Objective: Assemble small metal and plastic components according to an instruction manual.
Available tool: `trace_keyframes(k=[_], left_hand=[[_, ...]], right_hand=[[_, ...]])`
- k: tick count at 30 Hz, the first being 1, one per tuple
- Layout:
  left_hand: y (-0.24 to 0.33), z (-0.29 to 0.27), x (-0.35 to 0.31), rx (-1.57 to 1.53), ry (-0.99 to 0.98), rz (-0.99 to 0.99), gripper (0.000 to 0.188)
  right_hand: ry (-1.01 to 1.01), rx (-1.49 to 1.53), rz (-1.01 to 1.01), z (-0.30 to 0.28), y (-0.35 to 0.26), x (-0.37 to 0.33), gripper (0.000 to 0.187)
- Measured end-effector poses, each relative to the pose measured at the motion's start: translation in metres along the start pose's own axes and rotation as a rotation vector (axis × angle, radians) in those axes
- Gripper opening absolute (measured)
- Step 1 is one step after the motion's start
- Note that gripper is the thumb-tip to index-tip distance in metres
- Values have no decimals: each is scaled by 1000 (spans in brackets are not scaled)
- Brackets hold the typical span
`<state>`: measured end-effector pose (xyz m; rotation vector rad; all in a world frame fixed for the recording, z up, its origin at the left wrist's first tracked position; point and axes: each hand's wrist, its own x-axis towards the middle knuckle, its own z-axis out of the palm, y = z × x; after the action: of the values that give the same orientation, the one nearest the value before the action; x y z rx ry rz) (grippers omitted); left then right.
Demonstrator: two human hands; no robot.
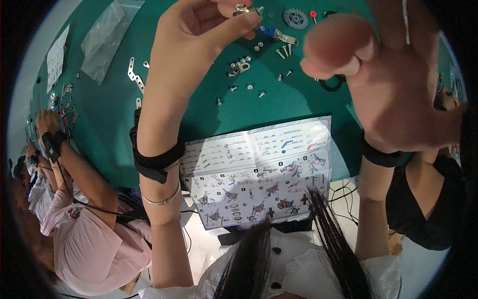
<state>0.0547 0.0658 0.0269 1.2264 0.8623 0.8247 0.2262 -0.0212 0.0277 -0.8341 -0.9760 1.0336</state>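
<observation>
My left hand [199,45] is raised over the far part of the green table. Its thumb and fingers pinch a small shiny metal part [242,9], whose exact kind I cannot make out. Beyond its fingertips lies a joined piece of a blue strip and a metal bracket [279,36]. My right hand [398,94] is lifted close to the camera, palm turned up and smeared by motion. Some of its fingers look bent, but whether they hold anything is unclear. A thin whitish line [406,22] shows by its upper fingers.
Loose screws [285,51], nuts and a small slotted plate [243,67] lie mid-table, with a grey wheel [296,19] behind. Perforated metal strips [133,74] and a clear plastic bag [107,37] are left. An instruction sheet [256,169] overhangs the near edge. Other people sit either side.
</observation>
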Motion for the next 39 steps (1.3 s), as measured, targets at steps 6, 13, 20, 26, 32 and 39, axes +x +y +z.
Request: trace_keyframes(k=[6,13,20,26,32,39], left_hand=[[-35,-39,4,282,-188,230,24],[-42,-35,6,236,-237,238,24],[-43,-34,6,231,-250,254,26],[-41,-31,3,219,-158,183,21],[-45,-33,5,244,-155,228,21],[-43,-30,3,239,-164,213,23]], right_hand=[[22,-104,37,9,10,10,16],[-35,-552,-75,-5,54,15,18],[-198,-563,-18,-8,61,11,14],[-143,-460,122,-5,59,9,15],[-154,-263,311,-8,63,11,15],[-133,-304,220,-3,63,9,13]])
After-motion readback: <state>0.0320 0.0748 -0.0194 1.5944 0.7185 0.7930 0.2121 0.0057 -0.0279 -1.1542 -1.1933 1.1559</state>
